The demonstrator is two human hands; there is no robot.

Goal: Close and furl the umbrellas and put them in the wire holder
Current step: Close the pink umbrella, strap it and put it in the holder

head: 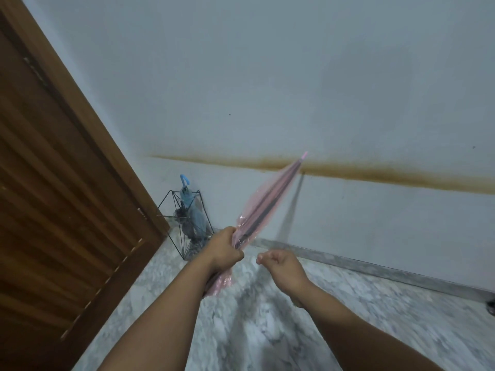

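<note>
**Operator:** Status. My left hand [223, 250] grips the pink umbrella [267, 202] around its lower canopy, fingers curled over the film. The umbrella is closed and angled up to the right, its tip near the brown stain line on the wall [294, 76]. My right hand [281, 263] is just beside the left, fingers loosely curled, grasping nothing.

**Supervisor:** Is the canopy furled?

**Operator:** Only in part, by my judgement. Loose film stands out above and below the left hand. I cannot see a strap or the handle.

**Supervisor:** Hazards from here?

**Operator:** Three. First, the folds may spring open if the left hand slackens before the canopy is wrapped. Second, the raised tip is close to the wall and a swing could strike it. Third, loose film may catch on the wires at insertion and tip the holder, which looks light.

**Supervisor:** Holder contents?

**Operator:** The wire holder [171, 223] stands on the marble floor [267, 317] in the corner between the wooden door [53, 183] and the wall, left of my hands. It holds a blue umbrella [187, 204], handle up, and something darker that I cannot identify. The free space looks limited, so the pink umbrella should be lowered in slowly beside the blue one.
</note>
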